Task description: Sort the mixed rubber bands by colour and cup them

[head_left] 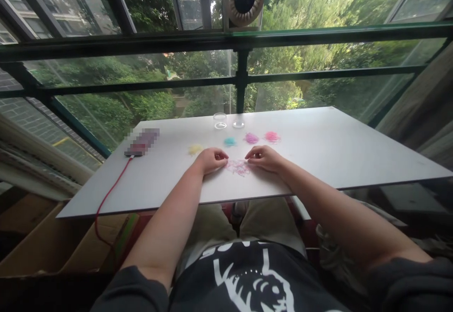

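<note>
A loose, tangled pile of thin pinkish strands, which look like small rubber bands, lies on the white table between my hands. At the left edge of the pile is my left hand, its fingers curled and the thumb and fingertips drawn together. My right hand faces it from the other side, thumb and forefinger pinched at the pile's right edge. Anything between the fingertips is too small to make out. Beyond the hands lie separate little heaps: yellow, teal, purple and pink.
A clear round container and a clear disc-shaped piece stand near the table's far edge. On the left, a blurred-out phone-like device has a red cable running off the edge. Windows with green railing rise behind.
</note>
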`<state>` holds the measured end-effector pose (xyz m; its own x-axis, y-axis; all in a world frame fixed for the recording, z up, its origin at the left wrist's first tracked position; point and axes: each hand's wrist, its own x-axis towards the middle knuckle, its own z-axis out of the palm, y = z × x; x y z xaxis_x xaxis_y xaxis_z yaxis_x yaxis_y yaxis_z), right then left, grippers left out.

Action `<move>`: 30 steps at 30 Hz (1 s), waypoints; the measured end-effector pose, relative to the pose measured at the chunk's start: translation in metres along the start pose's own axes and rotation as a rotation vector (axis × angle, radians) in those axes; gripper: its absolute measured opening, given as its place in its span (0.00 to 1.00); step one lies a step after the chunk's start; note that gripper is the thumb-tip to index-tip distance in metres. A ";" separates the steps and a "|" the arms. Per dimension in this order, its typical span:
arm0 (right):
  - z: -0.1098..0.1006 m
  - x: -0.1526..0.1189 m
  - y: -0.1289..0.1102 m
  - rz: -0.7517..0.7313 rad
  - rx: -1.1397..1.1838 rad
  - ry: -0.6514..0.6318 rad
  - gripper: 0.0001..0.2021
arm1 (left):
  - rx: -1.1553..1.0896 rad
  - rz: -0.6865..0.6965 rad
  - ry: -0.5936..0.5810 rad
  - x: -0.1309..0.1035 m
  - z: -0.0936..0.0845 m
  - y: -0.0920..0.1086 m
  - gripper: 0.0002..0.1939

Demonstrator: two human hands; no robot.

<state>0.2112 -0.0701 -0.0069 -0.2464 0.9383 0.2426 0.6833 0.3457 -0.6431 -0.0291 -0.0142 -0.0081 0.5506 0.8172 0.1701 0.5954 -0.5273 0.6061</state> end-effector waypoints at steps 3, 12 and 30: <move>0.002 0.007 -0.005 -0.022 -0.014 -0.076 0.09 | 0.017 -0.012 0.014 0.000 0.000 0.001 0.13; 0.014 0.004 -0.005 -0.066 -0.066 0.023 0.07 | 0.036 -0.039 0.060 0.001 0.001 0.001 0.11; 0.020 0.001 0.002 -0.040 -0.038 0.155 0.05 | 0.090 0.199 0.051 0.001 0.013 0.011 0.08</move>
<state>0.1982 -0.0683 -0.0222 -0.1674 0.9103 0.3786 0.7015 0.3798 -0.6030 -0.0144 -0.0220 -0.0111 0.6338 0.7043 0.3199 0.5289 -0.6963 0.4853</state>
